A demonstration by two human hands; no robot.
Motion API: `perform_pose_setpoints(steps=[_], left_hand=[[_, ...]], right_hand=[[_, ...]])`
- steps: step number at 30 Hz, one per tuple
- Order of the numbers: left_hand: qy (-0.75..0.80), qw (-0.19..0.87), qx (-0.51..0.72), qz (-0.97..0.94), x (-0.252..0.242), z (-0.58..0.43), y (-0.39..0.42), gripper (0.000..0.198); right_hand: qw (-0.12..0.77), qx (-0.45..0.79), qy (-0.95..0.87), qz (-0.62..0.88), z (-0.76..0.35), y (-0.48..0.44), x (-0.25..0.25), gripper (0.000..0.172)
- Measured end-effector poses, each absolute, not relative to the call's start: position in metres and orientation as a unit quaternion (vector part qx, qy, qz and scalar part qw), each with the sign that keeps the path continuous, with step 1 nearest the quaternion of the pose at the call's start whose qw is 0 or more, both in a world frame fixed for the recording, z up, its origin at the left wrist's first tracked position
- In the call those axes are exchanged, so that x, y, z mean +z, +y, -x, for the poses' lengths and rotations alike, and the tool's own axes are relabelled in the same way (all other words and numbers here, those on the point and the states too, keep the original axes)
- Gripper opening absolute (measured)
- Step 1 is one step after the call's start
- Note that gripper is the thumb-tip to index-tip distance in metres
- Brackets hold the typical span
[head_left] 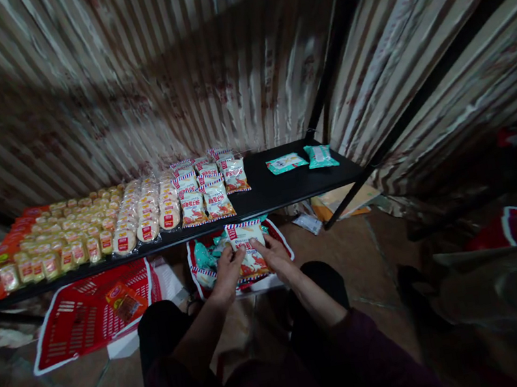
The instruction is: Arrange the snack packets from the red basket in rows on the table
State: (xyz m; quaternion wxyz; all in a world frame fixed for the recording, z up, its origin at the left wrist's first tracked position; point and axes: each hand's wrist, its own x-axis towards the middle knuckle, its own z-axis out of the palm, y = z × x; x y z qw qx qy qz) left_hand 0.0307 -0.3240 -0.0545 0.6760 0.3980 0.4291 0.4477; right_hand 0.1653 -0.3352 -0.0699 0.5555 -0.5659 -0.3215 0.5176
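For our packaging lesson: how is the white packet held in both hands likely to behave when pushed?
The white packet would probably give when pushed, as its wrapper looks like thin film. It seems unlikely to roll, given its flattish, roughly rectangular shape. It may be light: the left hand and right hand hold it near its sides.

Here's a white snack packet (249, 252), red lettering showing, pinched right between the left fingers (235, 257) and right fingers (260, 246), its striped top edge poking out past the thumbs, orange-red print below!
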Motion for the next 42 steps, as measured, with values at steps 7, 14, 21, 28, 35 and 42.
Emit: perform_pose_setpoints(steps=[7,14,21,28,35,42], left_hand=[[0.443,0.684,0.441,-0.376,-0.053,-0.025,-0.323,0.053],[0.478,0.660,0.447,-0.368,-0.072,-0.025,-0.311,0.054],[0.574,0.597,0.398,-0.395,-0.105,0.000,-0.315,0.047],[0.633,0.543,0.345,-0.431,-0.126,0.019,-0.315,0.034],[0.667,0.510,0.316,-0.441,-0.136,0.018,-0.310,0.030],[0.670,0.534,0.298,-0.421,-0.133,0.018,-0.306,0.032]], right_hand=[[0.544,0.501,-0.353,0.573,-0.164,-0.337,-0.067,0.056],[0.507,0.488,-0.399,0.588,-0.163,-0.333,-0.076,0.050],[0.149,0.241,-0.546,0.788,-0.182,-0.344,-0.108,0.042],[0.033,0.218,-0.612,0.760,-0.182,-0.354,-0.124,0.034],[-0.025,0.216,-0.631,0.744,-0.186,-0.354,-0.126,0.047],[-0.017,0.213,-0.629,0.747,-0.187,-0.359,-0.125,0.044]])
